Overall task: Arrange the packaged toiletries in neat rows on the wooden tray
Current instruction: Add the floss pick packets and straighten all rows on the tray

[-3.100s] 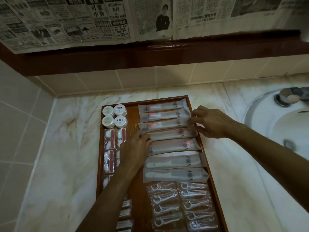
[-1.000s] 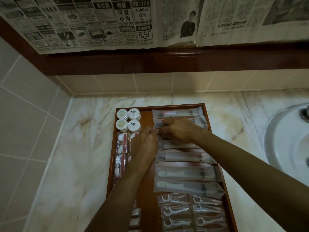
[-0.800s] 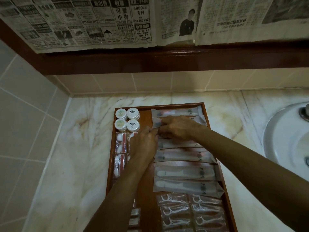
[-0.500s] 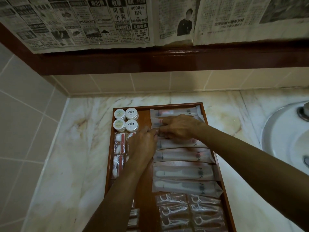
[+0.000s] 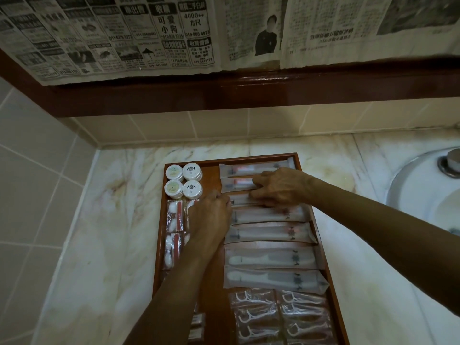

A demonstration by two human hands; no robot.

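1. Head view looks down on a wooden tray (image 5: 306,170) lying on a marble counter (image 5: 99,245), with a white sink (image 5: 423,190) to its right.
2. Long sachets (image 5: 271,232) lie stacked crosswise in a column along the tray's right half; below them sit two columns of floss pick packets (image 5: 278,317).
3. Four round white tubs (image 5: 183,180) sit in a square at the tray's far left corner, with cotton bud packets (image 5: 174,216) in a row below them.
4. Left hand (image 5: 211,217) rests at the left ends of the sachets, fingers curled at the third sachet (image 5: 240,199); whether it pinches the sachet I cannot tell.
5. Right hand (image 5: 281,186) lies across the second and third sachets, its bent fingers (image 5: 258,183) pressing down on them.
6. Newspaper (image 5: 174,33) hangs above a dark wooden ledge (image 5: 249,90) on the tiled wall.
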